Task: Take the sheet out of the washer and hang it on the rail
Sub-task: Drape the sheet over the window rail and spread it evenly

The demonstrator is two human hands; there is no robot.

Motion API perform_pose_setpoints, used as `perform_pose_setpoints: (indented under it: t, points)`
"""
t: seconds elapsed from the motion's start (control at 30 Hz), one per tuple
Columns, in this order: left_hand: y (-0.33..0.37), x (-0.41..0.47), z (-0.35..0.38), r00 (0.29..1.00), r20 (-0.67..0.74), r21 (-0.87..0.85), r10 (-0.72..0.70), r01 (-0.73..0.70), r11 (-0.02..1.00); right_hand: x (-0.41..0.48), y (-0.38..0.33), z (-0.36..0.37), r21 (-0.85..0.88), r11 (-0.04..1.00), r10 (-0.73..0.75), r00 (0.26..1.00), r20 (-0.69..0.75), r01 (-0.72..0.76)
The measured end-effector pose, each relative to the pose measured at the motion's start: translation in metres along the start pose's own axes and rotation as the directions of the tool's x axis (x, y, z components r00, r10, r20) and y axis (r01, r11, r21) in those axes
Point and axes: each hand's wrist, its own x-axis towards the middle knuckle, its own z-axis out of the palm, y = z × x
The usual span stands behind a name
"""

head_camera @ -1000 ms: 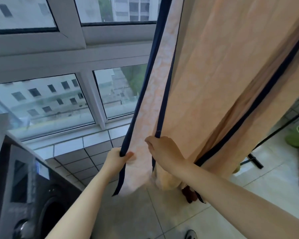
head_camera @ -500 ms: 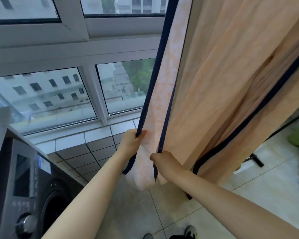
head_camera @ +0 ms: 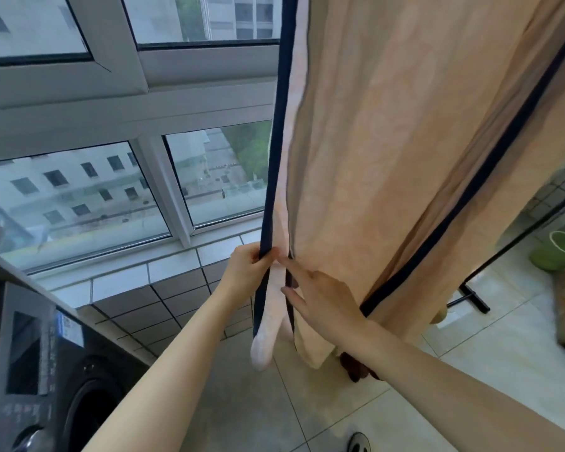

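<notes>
The peach sheet [head_camera: 405,158] hangs in long vertical folds from above the frame's top edge, and its lower end falls free just above the tiled floor [head_camera: 307,402], in front of the window [head_camera: 111,190]. A navy border [head_camera: 276,141] runs down its near edge.

The left hand [head_camera: 250,270] is raised at the end of an outstretched forearm and turned thumb-side up. Its fingers [head_camera: 268,256] are curled and pinch the navy border, thumb against forefinger.

The right hand [head_camera: 323,301] reaches in from the lower right, back of the hand towards the camera. Its fingers are straight and slightly spread, and grip nothing. The index fingertip lies against the fabric just beside the left hand, and the thumb points toward a second navy edge lower down.

The dark washer [head_camera: 46,370] stands at the lower left, well apart from the sheet. A green pot [head_camera: 555,256] sits on the floor at the right edge.
</notes>
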Motion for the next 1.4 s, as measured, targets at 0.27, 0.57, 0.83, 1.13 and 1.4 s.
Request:
perform_pose_setpoints:
  t: [0.27, 0.57, 0.83, 1.13, 1.4]
  points:
    - [0.041, 0.003, -0.002, 0.989, -0.07, -0.113, 0.133, -0.14, 0.984, 0.016, -0.008, -0.036, 0.029, 0.995, -0.08, 0.953, -0.292, 0.092]
    - [0.122, 0.007, -0.02, 0.879, -0.226, -0.238, 0.42, -0.468, 0.851, 0.047, -0.02, -0.113, 0.306, 0.952, 0.146, 0.85, -0.506, 0.018]
    - [0.145, 0.007, -0.031, 0.821, -0.291, 0.047, 0.491, -0.5, 0.865, 0.057, -0.03, -0.127, 0.204, 0.972, -0.001, 0.87, -0.494, 0.118]
    - [0.178, -0.01, -0.02, 0.816, -0.351, -0.104, 0.459, -0.521, 0.847, 0.038, -0.014, -0.13, 0.132, 0.981, -0.109, 0.963, -0.245, 0.144]
    - [0.229, -0.017, 0.002, 0.545, -0.726, 0.075, 0.42, -0.544, 0.836, 0.034, 0.031, -0.223, 0.048, 0.914, -0.332, 0.812, -0.481, 0.402]
